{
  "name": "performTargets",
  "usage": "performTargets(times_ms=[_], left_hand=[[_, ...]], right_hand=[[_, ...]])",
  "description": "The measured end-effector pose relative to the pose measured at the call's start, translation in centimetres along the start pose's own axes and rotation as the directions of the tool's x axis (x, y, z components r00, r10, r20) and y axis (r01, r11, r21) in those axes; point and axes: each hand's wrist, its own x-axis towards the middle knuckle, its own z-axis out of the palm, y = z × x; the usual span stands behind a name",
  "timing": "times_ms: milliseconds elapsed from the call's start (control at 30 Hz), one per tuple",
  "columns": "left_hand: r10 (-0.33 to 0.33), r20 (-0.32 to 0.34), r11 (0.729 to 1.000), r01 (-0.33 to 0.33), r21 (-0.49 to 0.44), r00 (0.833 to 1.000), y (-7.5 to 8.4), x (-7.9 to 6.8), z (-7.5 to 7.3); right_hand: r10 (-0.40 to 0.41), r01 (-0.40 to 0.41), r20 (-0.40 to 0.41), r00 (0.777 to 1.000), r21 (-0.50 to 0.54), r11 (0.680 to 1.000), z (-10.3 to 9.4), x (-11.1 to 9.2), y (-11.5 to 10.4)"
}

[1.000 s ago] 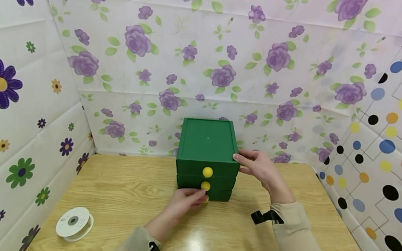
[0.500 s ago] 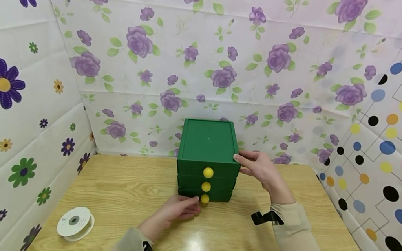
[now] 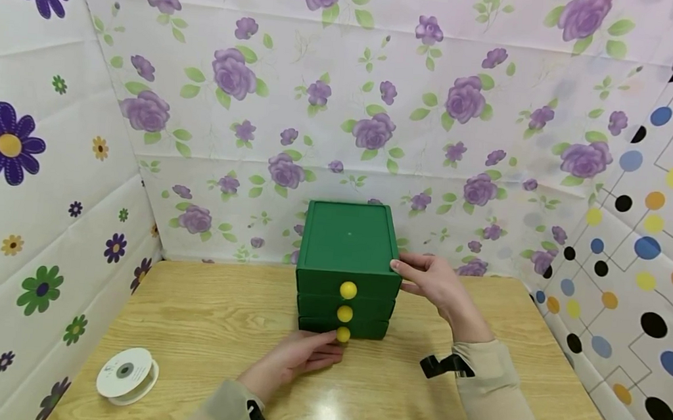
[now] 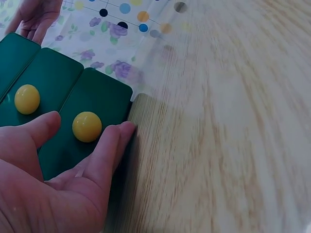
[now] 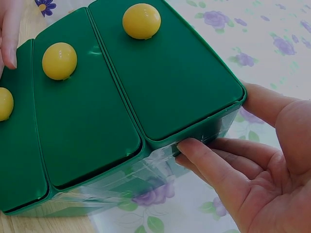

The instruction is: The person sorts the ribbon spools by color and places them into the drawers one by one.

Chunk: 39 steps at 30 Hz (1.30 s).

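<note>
A green three-drawer box [image 3: 349,237] stands on the table with one yellow knob on each drawer front, and its drawers look closed. My left hand [image 3: 298,358] is at the bottom knob [image 3: 342,334]. The left wrist view shows the thumb apart from the bottom knob [image 4: 87,127] on one side and extended fingers close along its other side; contact I cannot tell. At the box's right front corner, my right hand [image 3: 431,287] rests its thumb on the top edge. Its fingers [image 5: 209,162] press against the side wall, which has clear tape on it.
A white ribbon spool [image 3: 124,373] lies on the wooden table [image 3: 204,311] at the left. Patterned cloth walls [image 3: 286,100] enclose the table at the back and on both sides. Black straps with cameras [image 3: 449,365] sit on both wrists.
My left hand came away from the knobs to the lower left, then moved back right to the bottom knob. The right hand has stayed at the box's corner. The drawer box has not visibly moved.
</note>
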Motion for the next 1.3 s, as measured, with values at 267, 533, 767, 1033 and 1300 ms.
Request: performTargets(times_ms=[267, 533, 767, 1033, 1300], left_hand=[[-0.007, 0.016, 0.999, 0.008, -0.049, 1.0, -0.3, 0.9, 0.7], [0.005, 0.0, 0.996, -0.005, -0.085, 1.0, -0.5, 1.6, 1.2], [0.011, -0.016, 0.999, -0.012, -0.044, 1.0, -0.6, 1.9, 1.2], [0.026, -0.035, 1.0, -0.025, 0.013, 0.999, -0.6, 1.8, 1.2], [0.05, -0.053, 0.991, -0.043, 0.123, 0.997, -0.3, 1.4, 1.3]], right_hand=[[-0.008, 0.008, 0.005, 1.0, 0.0, 1.0, -0.1, 0.0, 0.2], [-0.003, 0.003, -0.001, 1.0, 0.001, 1.0, -0.1, -0.1, 0.1], [-0.004, 0.004, -0.002, 1.0, 0.001, 1.0, 0.0, -0.1, 0.1], [0.003, -0.003, -0.007, 1.0, -0.006, 1.0, 0.1, -0.1, -0.1], [-0.008, 0.008, -0.005, 1.0, -0.01, 1.0, 0.1, -0.2, 0.0]])
